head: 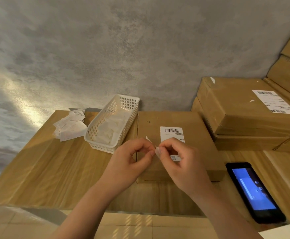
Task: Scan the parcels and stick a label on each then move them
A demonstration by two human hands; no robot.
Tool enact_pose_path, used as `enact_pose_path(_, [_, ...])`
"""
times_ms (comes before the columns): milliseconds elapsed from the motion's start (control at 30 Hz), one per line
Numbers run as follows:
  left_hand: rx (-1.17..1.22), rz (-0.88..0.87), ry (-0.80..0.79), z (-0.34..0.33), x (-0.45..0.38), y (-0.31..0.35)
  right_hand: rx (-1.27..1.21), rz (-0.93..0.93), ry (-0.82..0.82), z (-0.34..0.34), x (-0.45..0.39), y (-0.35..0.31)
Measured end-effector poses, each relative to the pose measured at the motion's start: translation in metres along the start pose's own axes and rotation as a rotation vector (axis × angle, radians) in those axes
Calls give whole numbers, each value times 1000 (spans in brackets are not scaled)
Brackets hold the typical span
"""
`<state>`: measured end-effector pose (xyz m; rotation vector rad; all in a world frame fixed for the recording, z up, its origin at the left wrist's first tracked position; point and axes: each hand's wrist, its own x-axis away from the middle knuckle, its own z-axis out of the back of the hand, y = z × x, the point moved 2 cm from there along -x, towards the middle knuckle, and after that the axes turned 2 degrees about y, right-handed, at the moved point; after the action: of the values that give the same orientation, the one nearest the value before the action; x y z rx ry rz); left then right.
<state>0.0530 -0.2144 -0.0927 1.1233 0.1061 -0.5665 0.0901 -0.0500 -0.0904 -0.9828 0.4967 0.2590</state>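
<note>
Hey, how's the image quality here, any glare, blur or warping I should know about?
Head view: wide-angle warping tilts the table and bends the stacked boxes at right; a bright sunlight streak crosses the wall; the small label pinched between left hand and right hand is blurred; the scanner screen glows blue, unreadable.

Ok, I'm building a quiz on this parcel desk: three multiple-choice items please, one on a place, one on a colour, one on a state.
1. The white plastic lattice basket stands where from the flat brown cardboard parcel?
A left
B right
C on top

2. The black handheld scanner has a screen of what colour?
A red
B blue
C green

3. The hands are:
A resting flat
B pinching one small white label
C lifting the parcel

A: it sits beside the parcel's left edge.
B: the screen glows blue.
B: left hand and right hand pinch the label.
</note>
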Motion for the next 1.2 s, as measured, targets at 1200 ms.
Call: enact_pose_path(1200, [-912,166,233,85,-60,-120,-171,-504,456,47,-6,47])
